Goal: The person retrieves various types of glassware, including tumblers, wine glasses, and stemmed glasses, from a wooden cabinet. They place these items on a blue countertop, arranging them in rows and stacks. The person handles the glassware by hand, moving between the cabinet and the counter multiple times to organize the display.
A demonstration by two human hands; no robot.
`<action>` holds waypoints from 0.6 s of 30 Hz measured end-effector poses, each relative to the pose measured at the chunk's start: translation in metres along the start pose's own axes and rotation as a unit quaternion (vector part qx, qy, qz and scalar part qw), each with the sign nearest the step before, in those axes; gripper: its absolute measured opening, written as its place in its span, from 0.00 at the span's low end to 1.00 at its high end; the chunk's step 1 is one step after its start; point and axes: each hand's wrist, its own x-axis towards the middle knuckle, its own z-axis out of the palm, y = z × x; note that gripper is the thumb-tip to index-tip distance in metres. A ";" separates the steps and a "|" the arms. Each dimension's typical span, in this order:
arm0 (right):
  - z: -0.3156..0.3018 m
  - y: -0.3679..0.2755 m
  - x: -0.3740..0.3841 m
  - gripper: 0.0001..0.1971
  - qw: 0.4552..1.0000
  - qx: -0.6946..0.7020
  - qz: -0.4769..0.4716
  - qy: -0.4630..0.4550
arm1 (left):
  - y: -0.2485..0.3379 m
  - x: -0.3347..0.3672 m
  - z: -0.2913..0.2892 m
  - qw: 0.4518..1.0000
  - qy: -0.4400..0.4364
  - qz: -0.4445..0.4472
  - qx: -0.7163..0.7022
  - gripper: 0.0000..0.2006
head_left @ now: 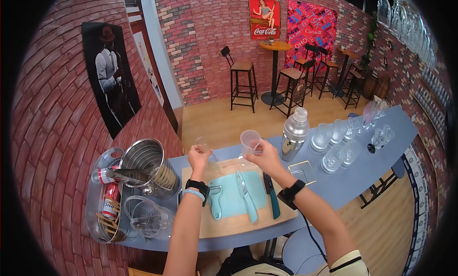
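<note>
My left hand (199,157) is closed round a small clear cup (203,142), held over the far left part of a wooden board (210,229). My right hand (265,157) grips a clear plastic cup (250,139), its mouth tipped toward me, above the board's far edge. A mint cutting mat (230,192) lies on the wood below both hands. Resting on the mat are a mint peeler (217,203) and a mint-handled knife (246,197). To their right is a knife with a dark teal handle (274,204). A silver shaker (295,132) stands beyond my right hand.
On the grey-blue counter (381,154), several clear glasses (333,159) stand at right, near a gold-edged square coaster (302,174). At left are a steel ice bucket (149,168) with tongs, a clear pitcher (145,218) and a tray (94,230) holding red-and-white cans (111,199).
</note>
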 end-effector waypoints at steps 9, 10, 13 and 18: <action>0.056 0.049 0.043 0.22 0.997 -0.049 0.001 0.062 | -0.010 0.004 -0.008 1.000 0.019 0.014 0.021 0.19; 0.054 0.050 0.048 0.22 0.996 -0.049 -0.002 0.069 | -0.007 0.006 -0.004 0.999 0.022 0.025 0.018 0.19; 0.055 0.063 0.048 0.22 0.994 -0.077 0.014 0.076 | -0.004 -0.001 -0.004 0.999 0.019 0.014 0.041 0.19; 0.059 0.067 0.053 0.22 0.993 -0.074 0.014 0.091 | 0.003 -0.001 -0.003 0.999 0.009 0.001 0.038 0.19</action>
